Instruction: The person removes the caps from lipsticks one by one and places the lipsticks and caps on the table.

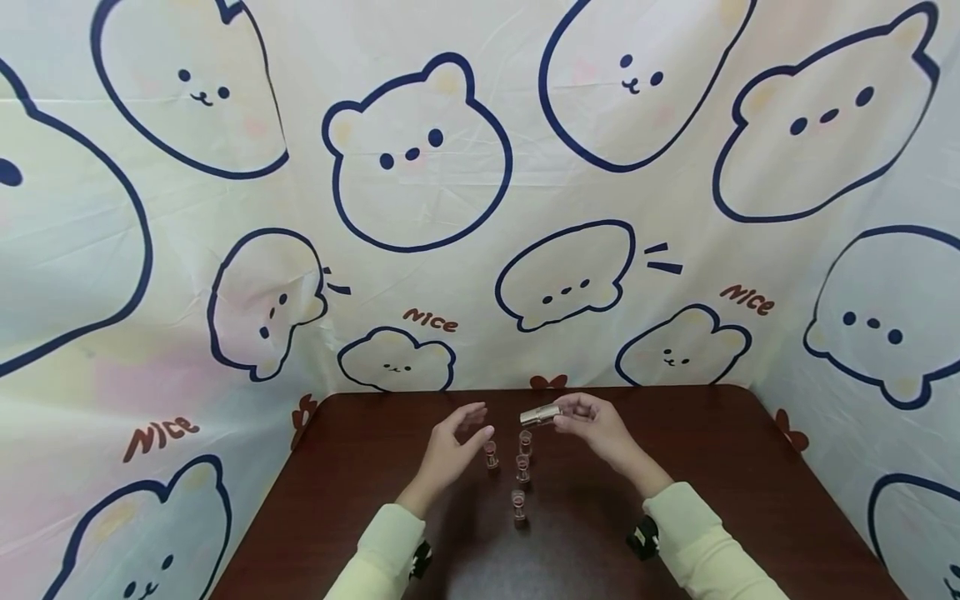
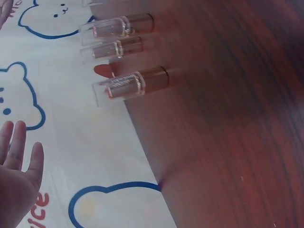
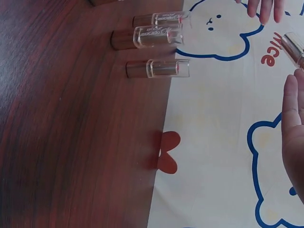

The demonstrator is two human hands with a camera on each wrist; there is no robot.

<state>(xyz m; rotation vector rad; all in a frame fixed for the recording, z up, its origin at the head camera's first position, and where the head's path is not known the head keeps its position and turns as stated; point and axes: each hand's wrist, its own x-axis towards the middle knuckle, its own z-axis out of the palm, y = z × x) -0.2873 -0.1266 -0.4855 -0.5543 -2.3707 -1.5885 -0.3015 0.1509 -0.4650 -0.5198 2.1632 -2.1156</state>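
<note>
Several small lipsticks with clear caps and gold bases [image 1: 518, 502] stand upright in a cluster on the dark brown table [image 1: 750, 475]. They also show in the left wrist view [image 2: 133, 84] and the right wrist view [image 3: 159, 69]. My right hand [image 1: 566, 414] pinches a silvery lipstick tube [image 1: 540, 414] level in the air just above the far end of the cluster; its end shows in the right wrist view [image 3: 295, 47]. My left hand [image 1: 461, 437] hovers to the left of the cluster with fingers straight [image 2: 19, 156], holding nothing.
A cloth backdrop printed with bears [image 1: 420, 167] rises at the table's far edge and wraps both sides. Black wrist cameras sit on my cream sleeves [image 1: 643, 536]. Bare tabletop stretches left and right of the cluster.
</note>
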